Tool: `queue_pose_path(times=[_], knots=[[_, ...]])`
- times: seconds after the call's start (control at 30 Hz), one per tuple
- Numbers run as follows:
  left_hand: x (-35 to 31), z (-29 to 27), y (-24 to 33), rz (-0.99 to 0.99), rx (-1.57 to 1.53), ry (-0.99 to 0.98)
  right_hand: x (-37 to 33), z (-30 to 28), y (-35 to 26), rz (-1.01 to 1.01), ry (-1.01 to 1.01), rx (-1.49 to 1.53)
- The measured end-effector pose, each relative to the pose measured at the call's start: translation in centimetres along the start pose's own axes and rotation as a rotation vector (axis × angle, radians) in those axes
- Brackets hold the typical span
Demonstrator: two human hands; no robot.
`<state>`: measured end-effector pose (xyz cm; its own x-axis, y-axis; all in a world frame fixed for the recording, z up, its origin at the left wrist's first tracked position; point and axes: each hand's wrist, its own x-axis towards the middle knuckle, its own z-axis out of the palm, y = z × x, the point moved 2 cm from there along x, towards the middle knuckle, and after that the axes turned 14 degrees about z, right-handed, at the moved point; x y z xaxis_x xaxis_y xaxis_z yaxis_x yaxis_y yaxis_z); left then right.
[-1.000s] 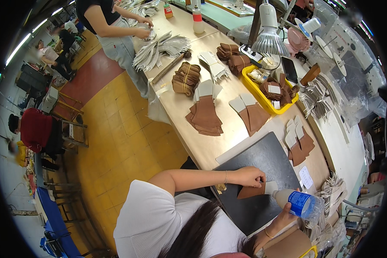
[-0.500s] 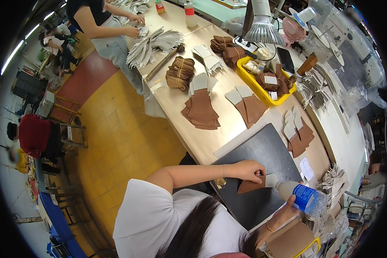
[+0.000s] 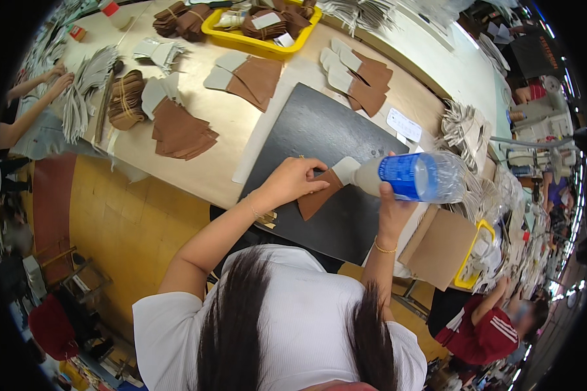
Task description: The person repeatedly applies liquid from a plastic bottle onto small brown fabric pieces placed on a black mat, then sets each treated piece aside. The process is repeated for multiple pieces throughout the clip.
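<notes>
Where the left hand (image 3: pixel 297 180) curls onto the piece (image 3: pixel 318 197), on the board (image 3: pixel 300 127), pinching or merely pressing, I cannot tell; the piece looks light and flexible, best held by its edges. The right hand (image 3: pixel 396 214) clasps the bottle (image 3: pixel 407 177), likely smooth, around its middle, its neck crowding the piece's white end from two o'clock. Farther off, a card (image 3: pixel 403 124) lies at two, a stack (image 3: pixel 370 98) at one, a tray (image 3: pixel 301 44) at eleven.

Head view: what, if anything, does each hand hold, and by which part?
Right hand: the bottle, by its labelled body. Left hand: fingers on the edge of the brown piece; grip unclear.
</notes>
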<state>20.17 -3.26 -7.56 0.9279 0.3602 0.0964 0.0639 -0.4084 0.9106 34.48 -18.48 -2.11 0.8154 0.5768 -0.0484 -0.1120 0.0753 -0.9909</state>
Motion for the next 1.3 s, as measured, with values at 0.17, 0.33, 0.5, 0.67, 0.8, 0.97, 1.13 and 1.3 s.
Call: queue_pose_path(times=[0.17,0.33,0.5,0.67,0.8,0.97,1.13,1.3], knots=[[0.2,0.1,0.4,0.008,0.005,-0.036,-1.0,0.7,1.6,-0.091,-0.082,-0.303],[0.1,0.1,0.1,0.026,0.0,-0.028,-1.3,1.0,2.2,-0.083,-0.245,-0.539],[0.1,0.2,-0.6,0.004,-0.042,-0.037,1.1,-1.2,0.8,-0.31,-0.002,-0.82],[0.3,0.1,-0.4,0.003,-0.036,-0.044,0.1,0.6,1.7,-0.257,-0.061,-0.599],[0.2,0.1,-0.5,-0.013,-0.068,-0.059,-1.0,1.6,2.1,-0.072,-0.129,-0.467],[0.3,-0.1,-0.7,0.016,-0.053,-0.039,2.1,-3.1,1.6,-0.095,0.13,-0.677],[0.7,-0.4,-0.5,-0.051,-0.087,-0.097,-0.8,2.8,1.5,-0.192,-0.137,-0.531],[0.5,-0.5,-0.1,-0.043,-0.08,-0.084,2.3,-0.4,0.1,-0.118,0.142,-0.753]])
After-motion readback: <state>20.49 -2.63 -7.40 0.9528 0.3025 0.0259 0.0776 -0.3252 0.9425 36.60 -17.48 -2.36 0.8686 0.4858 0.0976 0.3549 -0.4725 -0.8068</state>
